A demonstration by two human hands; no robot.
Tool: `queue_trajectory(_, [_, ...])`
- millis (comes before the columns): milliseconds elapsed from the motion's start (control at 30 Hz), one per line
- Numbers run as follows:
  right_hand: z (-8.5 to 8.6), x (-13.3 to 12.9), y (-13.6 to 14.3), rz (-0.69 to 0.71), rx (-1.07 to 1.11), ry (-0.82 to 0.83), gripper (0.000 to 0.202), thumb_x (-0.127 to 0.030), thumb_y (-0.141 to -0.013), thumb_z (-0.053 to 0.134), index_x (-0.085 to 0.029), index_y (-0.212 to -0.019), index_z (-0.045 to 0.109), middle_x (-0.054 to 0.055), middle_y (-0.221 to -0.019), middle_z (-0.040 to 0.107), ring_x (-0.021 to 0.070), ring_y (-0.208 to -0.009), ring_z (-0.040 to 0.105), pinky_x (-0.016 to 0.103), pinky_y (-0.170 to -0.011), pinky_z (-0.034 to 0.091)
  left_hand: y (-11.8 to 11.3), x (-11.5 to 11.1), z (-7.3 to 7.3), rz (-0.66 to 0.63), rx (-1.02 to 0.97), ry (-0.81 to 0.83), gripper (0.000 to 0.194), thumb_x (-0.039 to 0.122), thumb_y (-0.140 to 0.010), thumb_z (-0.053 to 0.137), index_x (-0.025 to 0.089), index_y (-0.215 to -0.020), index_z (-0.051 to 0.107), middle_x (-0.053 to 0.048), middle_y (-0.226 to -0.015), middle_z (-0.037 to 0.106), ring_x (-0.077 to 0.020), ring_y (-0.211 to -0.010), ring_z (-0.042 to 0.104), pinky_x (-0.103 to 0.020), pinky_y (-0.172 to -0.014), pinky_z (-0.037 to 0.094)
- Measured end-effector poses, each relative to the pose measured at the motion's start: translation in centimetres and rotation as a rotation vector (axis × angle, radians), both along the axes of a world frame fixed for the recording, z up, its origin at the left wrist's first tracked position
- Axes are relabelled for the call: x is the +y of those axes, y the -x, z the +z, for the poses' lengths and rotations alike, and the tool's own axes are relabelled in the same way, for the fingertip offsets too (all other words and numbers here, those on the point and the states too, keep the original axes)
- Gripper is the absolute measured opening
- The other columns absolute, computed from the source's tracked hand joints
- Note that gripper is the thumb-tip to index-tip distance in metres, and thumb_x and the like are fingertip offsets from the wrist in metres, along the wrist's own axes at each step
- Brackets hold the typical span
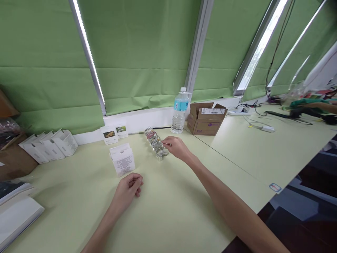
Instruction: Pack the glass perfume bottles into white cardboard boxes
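My right hand [177, 147] reaches to a row of small, shiny silver round pieces [155, 142], which look like little tins. Its fingers are pinched together at the right side of the row, and what is between them is too small to make out. Nearer to me, my left hand [126, 189] rests on the table with fingers loosely curled and nothing visible in them. Just beyond it stands a small white printed box [123, 162] with its top flap up. One short silver piece [159, 158] sits at the near end of the row.
Behind stand two white picture boxes [110, 136], a water bottle [180, 112] and an open brown carton [206, 121]. White boxes [50, 147] line up at the left, near a thick book [19, 218]. Cables and a power strip [239, 111] lie right; another person's arm [319, 106] shows far right.
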State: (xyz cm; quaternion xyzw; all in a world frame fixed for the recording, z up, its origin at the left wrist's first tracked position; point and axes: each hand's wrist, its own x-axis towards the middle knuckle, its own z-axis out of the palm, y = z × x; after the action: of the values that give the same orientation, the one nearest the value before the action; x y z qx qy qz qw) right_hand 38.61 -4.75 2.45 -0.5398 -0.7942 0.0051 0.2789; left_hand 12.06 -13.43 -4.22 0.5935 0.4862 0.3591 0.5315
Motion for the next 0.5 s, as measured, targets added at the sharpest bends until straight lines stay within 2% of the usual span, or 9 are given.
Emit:
queue_trajectory(267, [-0.19, 0.13, -0.11, -0.015, 0.016, 0.008, 0.026, -0.024, -0.089, 0.05, -0.022, -0.102, 0.072, 0.006, -0.1, 0.069, 0.0157, -0.082, 0.061, 0.023, -0.072, 0.042, -0.19, 0.11, -0.02, 0.019, -0.012, 0.01, 0.034, 0.049, -0.077, 0.058, 0.016, -0.086, 0.06, -0.003, -0.076, 0.061, -0.0113, -0.058, 0.055, -0.025, -0.053, 0.047])
queue_trajectory(500, [-0.17, 0.13, 0.1, -0.032, -0.048, 0.001, 0.026, -0.023, -0.09, 0.049, -0.023, -0.103, 0.072, 0.006, -0.101, 0.069, 0.0174, -0.091, 0.061, 0.024, -0.074, 0.041, -0.11, 0.09, -0.16, 0.012, -0.002, -0.011, 0.038, 0.053, -0.077, 0.057, 0.016, -0.086, 0.06, -0.004, -0.077, 0.061, -0.012, -0.059, 0.055, -0.026, -0.054, 0.048])
